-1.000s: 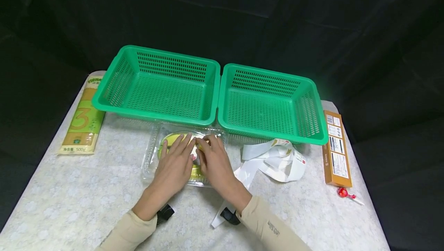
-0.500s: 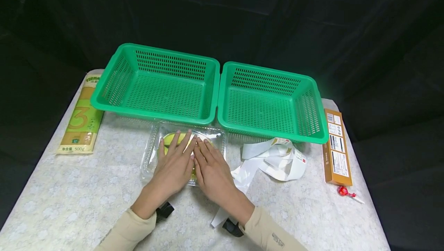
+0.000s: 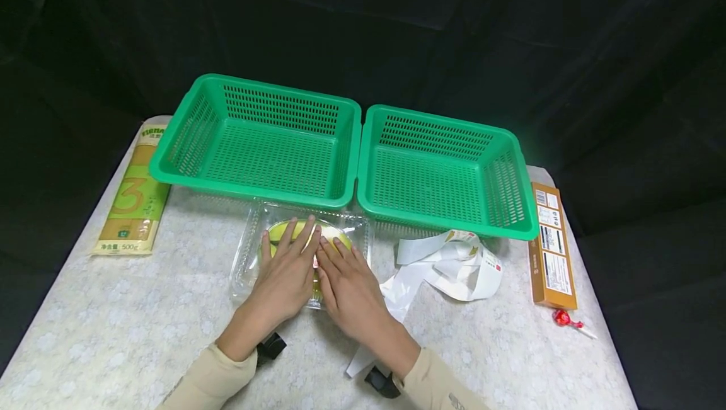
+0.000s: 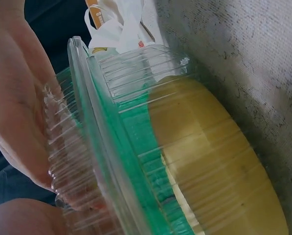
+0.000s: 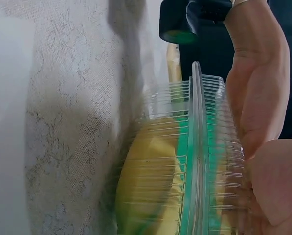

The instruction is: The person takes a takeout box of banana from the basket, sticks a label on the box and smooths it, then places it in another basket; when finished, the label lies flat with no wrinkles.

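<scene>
A clear plastic clamshell box (image 3: 244,265) stands on the table below the baskets, its lid lying over its base. Through its ribbed wall in the left wrist view I see a rounded yellow item (image 4: 214,152), whose kind I cannot make out. My left hand (image 3: 283,278) rests on the left and middle of the lid, fingers extended and spread. Beside it my right hand (image 3: 354,293) lies on the lid too, fingers extended, its fingertips close to those of the left. Both hands hide much of the lid. Neither one grips anything.
Two green baskets (image 3: 272,189) (image 3: 448,224) stand behind the box. A yellow-green 500 g packet (image 3: 133,196) lies left. Tangled white ribbon (image 3: 416,274) lies right of the box. Farther right are an orange carton (image 3: 553,252) and a red lollipop (image 3: 561,317).
The bent fingers of my right hand have straightened and now lie flatter on the lid. My left hand stays nearly in place. The box has hardly moved.
</scene>
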### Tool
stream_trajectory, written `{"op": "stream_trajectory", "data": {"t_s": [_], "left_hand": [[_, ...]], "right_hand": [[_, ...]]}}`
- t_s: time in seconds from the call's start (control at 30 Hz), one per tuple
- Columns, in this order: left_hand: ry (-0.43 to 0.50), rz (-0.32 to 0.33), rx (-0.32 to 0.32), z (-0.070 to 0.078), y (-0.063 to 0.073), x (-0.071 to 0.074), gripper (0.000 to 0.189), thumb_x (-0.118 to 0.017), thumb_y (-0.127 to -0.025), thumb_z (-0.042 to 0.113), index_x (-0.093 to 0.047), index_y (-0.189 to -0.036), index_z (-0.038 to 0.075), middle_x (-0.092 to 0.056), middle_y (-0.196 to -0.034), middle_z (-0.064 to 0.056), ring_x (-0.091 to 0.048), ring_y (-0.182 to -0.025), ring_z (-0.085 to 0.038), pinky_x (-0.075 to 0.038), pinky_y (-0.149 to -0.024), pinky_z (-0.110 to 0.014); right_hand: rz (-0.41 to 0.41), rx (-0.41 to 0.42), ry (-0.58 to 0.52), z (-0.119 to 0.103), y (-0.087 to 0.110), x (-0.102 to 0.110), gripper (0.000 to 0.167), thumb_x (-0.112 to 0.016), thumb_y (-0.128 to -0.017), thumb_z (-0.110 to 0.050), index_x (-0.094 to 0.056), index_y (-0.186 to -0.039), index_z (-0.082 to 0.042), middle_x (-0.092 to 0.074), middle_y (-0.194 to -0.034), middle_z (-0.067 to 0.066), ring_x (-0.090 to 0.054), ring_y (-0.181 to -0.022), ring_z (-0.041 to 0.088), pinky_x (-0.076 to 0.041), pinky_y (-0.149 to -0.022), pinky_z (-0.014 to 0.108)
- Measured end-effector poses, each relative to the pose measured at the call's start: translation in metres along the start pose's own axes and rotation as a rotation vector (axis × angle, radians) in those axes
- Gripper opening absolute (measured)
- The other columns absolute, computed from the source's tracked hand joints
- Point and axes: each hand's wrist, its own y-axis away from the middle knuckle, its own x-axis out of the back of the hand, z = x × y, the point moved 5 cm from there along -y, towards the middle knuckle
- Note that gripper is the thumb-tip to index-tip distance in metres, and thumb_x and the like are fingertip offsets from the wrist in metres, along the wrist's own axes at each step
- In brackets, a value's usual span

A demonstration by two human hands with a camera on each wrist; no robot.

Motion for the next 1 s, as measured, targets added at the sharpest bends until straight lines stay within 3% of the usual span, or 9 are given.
{"op": "stream_trajectory", "data": {"t_s": [0.23, 0.67, 0.83, 1.0], "left_hand": [[0.015, 0.006, -0.018, 0.0, -0.002, 0.0, 0.059, -0.056, -0.093, 0.003, -0.043, -0.15, -0.001, -0.031, -0.165, -0.015, -0.022, -0.154, -0.043, -0.008, -0.114, -0.08], [0.025, 0.018, -0.025, 0.001, -0.002, 0.002, 0.063, -0.058, -0.09, 0.0, -0.042, -0.151, 0.0, -0.029, -0.165, -0.015, -0.02, -0.154, -0.043, -0.008, -0.114, -0.08], [0.042, 0.022, -0.017, 0.002, -0.001, 0.002, 0.062, -0.059, -0.091, 0.001, -0.042, -0.151, 0.0, -0.03, -0.165, -0.015, -0.021, -0.154, -0.043, -0.008, -0.114, -0.08], [0.108, 0.051, 0.017, -0.001, 0.0, 0.004, 0.057, -0.056, -0.094, 0.0, -0.046, -0.15, 0.002, -0.034, -0.163, -0.014, -0.022, -0.154, -0.041, -0.005, -0.116, -0.078]], "right_hand": [[0.03, 0.008, -0.022, -0.006, 0.01, 0.0, 0.042, -0.042, -0.108, -0.03, -0.058, -0.142, -0.011, -0.053, -0.15, 0.003, -0.046, -0.145, 0.028, -0.035, -0.119, 0.055], [0.101, -0.006, -0.079, -0.013, 0.022, 0.003, 0.036, -0.051, -0.105, -0.029, -0.066, -0.133, -0.012, -0.062, -0.141, 0.0, -0.052, -0.14, 0.025, -0.036, -0.119, 0.051], [0.128, 0.004, -0.176, -0.012, 0.024, 0.005, 0.032, -0.059, -0.102, -0.026, -0.07, -0.127, -0.01, -0.067, -0.134, 0.001, -0.057, -0.135, 0.026, -0.038, -0.117, 0.052], [0.137, 0.007, -0.36, -0.005, 0.019, 0.012, 0.026, -0.064, -0.099, -0.022, -0.075, -0.118, -0.009, -0.073, -0.123, 0.002, -0.061, -0.13, 0.027, -0.044, -0.112, 0.054]]}}
